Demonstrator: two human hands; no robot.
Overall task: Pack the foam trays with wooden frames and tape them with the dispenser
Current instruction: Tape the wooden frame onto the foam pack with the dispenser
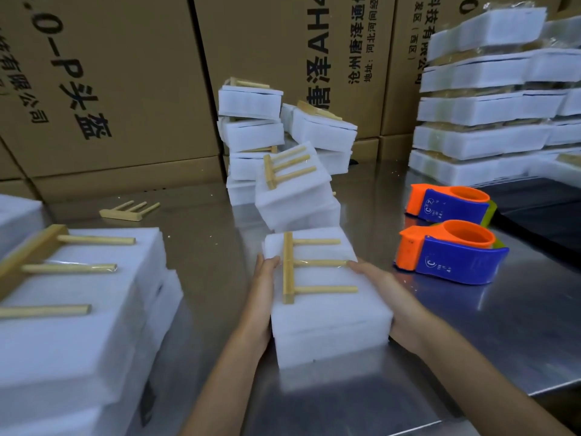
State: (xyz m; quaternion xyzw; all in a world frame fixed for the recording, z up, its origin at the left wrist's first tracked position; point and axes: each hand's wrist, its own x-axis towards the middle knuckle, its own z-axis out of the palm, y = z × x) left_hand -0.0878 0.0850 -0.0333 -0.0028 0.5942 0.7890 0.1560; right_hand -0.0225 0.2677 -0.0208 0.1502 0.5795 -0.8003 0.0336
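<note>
We see both hands holding a white foam tray stack (pixel 330 322) at the middle of the steel desk (pixel 518 335): the left hand (pixel 262 297) lies flat along its left side with straight fingers pressed to the foam, and the right hand (pixel 383 291) lies along the right side, its fingers reaching onto the top near the middle peg. On top of this stack sits a wooden frame (pixel 309 267), a bar with three pegs pointing right, and a strip of clear tape crosses the middle peg. Just behind it leans a tumbled pile of similar foam packs (pixel 283 158), some tilted, several with frames on top. A loose wooden frame (pixel 129 210) lies on the desk to the left, apart from the piles. At the near left stands another foam stack (pixel 78 325) carrying a frame. To the right, two orange and blue tape dispensers (pixel 452 251) sit on the desk, one behind the other, close together. At the far right rises a tall stack of wrapped foam packs (pixel 490 105). Cardboard boxes (pixel 110 89) with printed characters line the back.
</note>
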